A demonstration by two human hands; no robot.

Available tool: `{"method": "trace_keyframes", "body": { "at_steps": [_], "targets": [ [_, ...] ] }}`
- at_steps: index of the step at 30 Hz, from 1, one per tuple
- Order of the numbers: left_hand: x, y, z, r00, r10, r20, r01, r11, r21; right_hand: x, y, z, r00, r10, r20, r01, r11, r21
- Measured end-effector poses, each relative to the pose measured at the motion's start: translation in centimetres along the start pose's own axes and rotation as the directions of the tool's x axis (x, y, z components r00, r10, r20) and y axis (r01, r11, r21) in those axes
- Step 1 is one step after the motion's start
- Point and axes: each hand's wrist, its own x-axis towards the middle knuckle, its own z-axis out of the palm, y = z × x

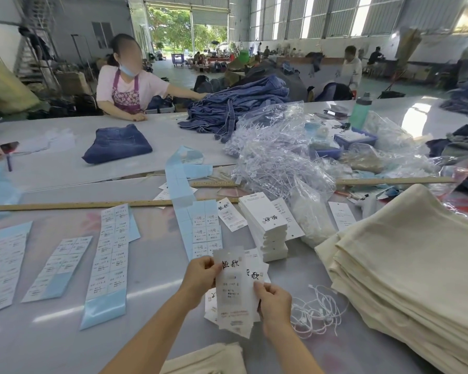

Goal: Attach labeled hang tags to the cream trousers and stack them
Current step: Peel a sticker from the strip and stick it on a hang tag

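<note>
I hold a bunch of white hang tags with black brush lettering upright above the table. My left hand pinches their upper left edge, and my right hand grips their right side lower down. A tall stack of folded cream trousers lies to the right. Another cream piece shows at the bottom edge, just below my arms. Loose white strings lie between my right hand and the stack. A pile of blank hang tags stands behind my hands.
Sticker label sheets on blue backing spread over the left of the table. Wooden rulers cross it. Clear bags of plastic fasteners sit behind. A person in an apron works on denim across the table.
</note>
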Motion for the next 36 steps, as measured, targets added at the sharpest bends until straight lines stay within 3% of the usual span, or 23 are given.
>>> {"method": "trace_keyframes", "body": {
  "at_steps": [4, 7, 11, 14, 18, 20, 22, 24, 25, 26, 28, 31, 33, 36],
  "targets": [
    [0.0, 1.0, -0.8, 0.991, 0.081, -0.107, -0.089, 0.993, -0.08, 0.4, -1.7, 1.2, 0.992, -0.13, 0.01, 0.129, 0.967, -0.221],
    [-0.6, 1.7, -1.5, 0.991, 0.087, -0.106, -0.099, 0.989, -0.112, 0.4, -2.7, 1.9, 0.969, -0.215, 0.119, 0.245, 0.828, -0.504],
    [-1.4, 1.8, -2.8, 0.993, 0.076, -0.091, -0.088, 0.986, -0.138, 1.3, -3.2, -0.5, 0.911, -0.394, 0.118, 0.33, 0.529, -0.782],
    [-1.9, 1.8, -3.6, 0.992, 0.051, -0.112, -0.069, 0.983, -0.169, 3.1, -4.0, -4.7, 0.884, -0.448, 0.133, 0.271, 0.26, -0.927],
    [-2.9, 1.7, -3.6, 0.989, 0.011, -0.149, -0.037, 0.984, -0.174, 3.8, -4.4, -8.3, 0.814, -0.518, 0.263, 0.207, -0.163, -0.965],
    [-3.7, 1.6, -3.1, 0.986, 0.023, -0.166, -0.047, 0.989, -0.143, 3.8, -4.2, -8.6, 0.772, -0.555, 0.312, 0.192, -0.264, -0.945],
    [-4.5, 1.5, -2.4, 0.986, 0.051, -0.16, -0.071, 0.99, -0.119, 3.7, -4.3, -8.9, 0.777, -0.54, 0.325, 0.205, -0.271, -0.94],
    [-5.2, 1.6, -2.1, 0.986, 0.065, -0.155, -0.084, 0.989, -0.118, 3.5, -4.2, -8.9, 0.718, -0.587, 0.373, 0.204, -0.335, -0.92],
    [-5.5, 1.6, -2.1, 0.986, 0.07, -0.148, -0.09, 0.988, -0.13, 3.5, -4.0, -8.8, 0.735, -0.574, 0.361, 0.185, -0.342, -0.921],
    [-5.8, 1.5, -2.1, 0.987, 0.077, -0.141, -0.099, 0.983, -0.152, 3.2, -4.1, -8.6, 0.765, -0.551, 0.333, 0.213, -0.271, -0.939],
    [-6.3, 1.7, -2.3, 0.99, 0.074, -0.122, -0.095, 0.98, -0.177, 3.1, -4.8, -8.3, 0.734, -0.574, 0.363, 0.331, -0.165, -0.929],
    [-7.1, 1.7, -2.3, 0.994, 0.072, -0.085, -0.086, 0.981, -0.172, 2.8, -5.5, -8.1, 0.745, -0.576, 0.336, 0.424, 0.021, -0.905],
    [-7.6, 1.3, -2.0, 0.994, 0.084, -0.067, -0.094, 0.979, -0.181, 2.3, -5.4, -8.6, 0.748, -0.577, 0.329, 0.456, 0.085, -0.886],
    [-7.0, 0.2, -1.5, 0.989, 0.119, -0.089, -0.122, 0.992, -0.033, 1.3, -5.6, -9.5, 0.768, -0.486, 0.416, 0.444, -0.063, -0.894]
  ]
}}
